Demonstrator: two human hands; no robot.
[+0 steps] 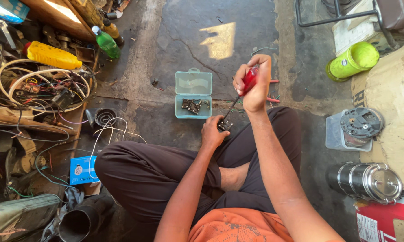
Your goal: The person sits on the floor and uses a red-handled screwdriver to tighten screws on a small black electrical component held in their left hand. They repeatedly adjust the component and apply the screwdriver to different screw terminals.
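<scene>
I sit cross-legged on a concrete floor. My left hand [213,132] grips a small dark electrical part [224,126] held just above my knee. My right hand [254,85] is closed around the red handle of a screwdriver [248,80], whose thin shaft slants down to the part. Just beyond my hands lies an open pale-teal plastic box [193,94] with several small dark parts in its lower half.
A heap of wires, coils and tools [40,89] fills the left side, with a yellow bottle [51,56], a green bottle [107,43] and a blue box [81,170]. On the right stand a lime-green jar [353,60], a clear tub [350,130] and a steel tiffin [368,181].
</scene>
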